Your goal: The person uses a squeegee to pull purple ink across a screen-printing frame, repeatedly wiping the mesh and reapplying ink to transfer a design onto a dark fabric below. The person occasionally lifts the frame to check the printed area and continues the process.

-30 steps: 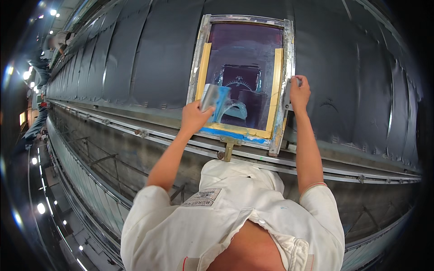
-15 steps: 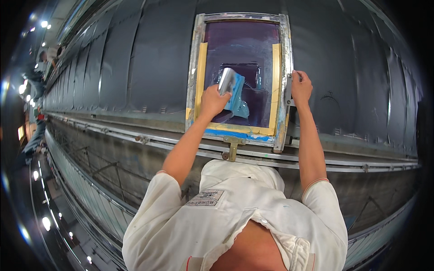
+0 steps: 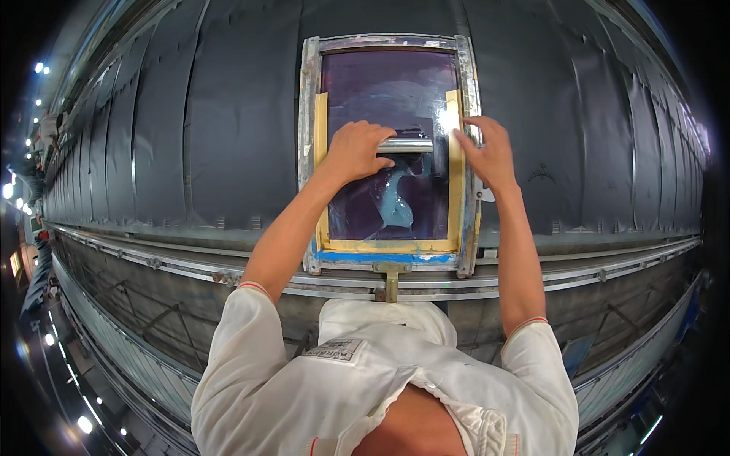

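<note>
A screen-printing frame (image 3: pixel 310 159) with a dark purple mesh (image 3: pixel 380 87) lies on the long dark table. My left hand (image 3: pixel 356 154) grips the left end of a squeegee (image 3: pixel 411 145), its silver bar lying crosswise over the middle of the mesh. The blade's lower edge is hidden beneath the bar. Light blue ink (image 3: pixel 395 207) forms a streak on the mesh, just below the squeegee. At the frame's right rail, my right hand (image 3: pixel 493 156) is open, thumb and fingers apart, with nothing in it. Yellow tape (image 3: pixel 365 245) borders the mesh.
Dark sheeting (image 3: pixel 243 114) covers the table on both sides. A metal rail (image 3: pixel 547 281) with small stops runs along its near edge. A brass-coloured bracket (image 3: pixel 391 283) joins the frame's near side to the rail. Other people (image 3: pixel 47 129) are at the far left.
The squeegee has turned from a steep tilt to lie crosswise, leaving the blue ink on the mesh. My right hand has let go of the right rail and opened.
</note>
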The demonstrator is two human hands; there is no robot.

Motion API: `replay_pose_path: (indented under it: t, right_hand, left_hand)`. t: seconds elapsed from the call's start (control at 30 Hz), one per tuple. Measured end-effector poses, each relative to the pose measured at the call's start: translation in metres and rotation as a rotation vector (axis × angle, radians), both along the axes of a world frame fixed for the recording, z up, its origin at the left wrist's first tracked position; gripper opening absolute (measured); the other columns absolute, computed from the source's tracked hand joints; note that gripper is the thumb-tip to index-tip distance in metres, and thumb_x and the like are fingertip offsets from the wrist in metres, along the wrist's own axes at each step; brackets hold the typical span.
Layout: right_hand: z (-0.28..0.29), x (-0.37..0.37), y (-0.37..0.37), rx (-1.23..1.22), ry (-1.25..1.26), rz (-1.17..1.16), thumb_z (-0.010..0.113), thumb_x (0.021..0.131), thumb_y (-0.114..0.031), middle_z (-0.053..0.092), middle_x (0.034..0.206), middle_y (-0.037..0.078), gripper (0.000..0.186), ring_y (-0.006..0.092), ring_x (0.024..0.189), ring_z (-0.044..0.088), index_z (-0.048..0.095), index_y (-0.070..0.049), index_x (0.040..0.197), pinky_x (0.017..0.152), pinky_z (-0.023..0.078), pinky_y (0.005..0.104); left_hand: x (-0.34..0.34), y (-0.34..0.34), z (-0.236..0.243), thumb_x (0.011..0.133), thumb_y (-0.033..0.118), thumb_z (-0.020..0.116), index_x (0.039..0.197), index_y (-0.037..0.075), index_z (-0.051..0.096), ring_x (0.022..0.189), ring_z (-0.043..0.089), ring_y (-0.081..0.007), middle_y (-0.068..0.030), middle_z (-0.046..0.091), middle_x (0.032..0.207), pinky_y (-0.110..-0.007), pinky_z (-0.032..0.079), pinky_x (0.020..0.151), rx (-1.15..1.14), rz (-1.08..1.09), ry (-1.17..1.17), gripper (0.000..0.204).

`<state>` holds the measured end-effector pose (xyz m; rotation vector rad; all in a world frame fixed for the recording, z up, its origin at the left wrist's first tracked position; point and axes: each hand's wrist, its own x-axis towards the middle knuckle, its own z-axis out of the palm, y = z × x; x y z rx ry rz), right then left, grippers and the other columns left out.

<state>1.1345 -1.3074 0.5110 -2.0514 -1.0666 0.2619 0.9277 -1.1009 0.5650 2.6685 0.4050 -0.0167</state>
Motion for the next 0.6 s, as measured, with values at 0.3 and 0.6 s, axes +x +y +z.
replay_pose_path:
  t: [0.3, 0.6]
  right_hand:
    - [0.025, -0.026, 0.082, -0.341, 0.050, 0.481, 0.073, 0.081, -0.013, 0.073, 0.099, 0.020, 0.022, 0.0416, 0.097, 0.069, 0.069, -0.003, 0.100, 0.084, 0.054, 0.0480]
    - [0.004, -0.081, 0.021, -0.187, 0.037, 0.547, 0.072, 0.074, -0.005, 0.070, 0.080, 0.022, 0.015, 0.0429, 0.080, 0.069, 0.068, -0.004, 0.088, 0.077, 0.055, 0.0523]
  left_hand:
    - [0.018, 0.016, -0.014, 0.076, 0.012, 0.074, 0.087, 0.015, 0.074, 0.084, 0.068, -0.0355, -0.0087, 0.070, 0.084, -0.047, 0.053, 0.074, 0.074, 0.082, -0.025, 0.012]
    - [-0.046, -0.037, -0.010, 0.072, 0.009, 0.071, 0.084, 0.015, 0.070, 0.081, 0.068, -0.0340, -0.0083, 0.070, 0.083, -0.048, 0.054, 0.073, -0.011, 0.032, -0.015, 0.014]
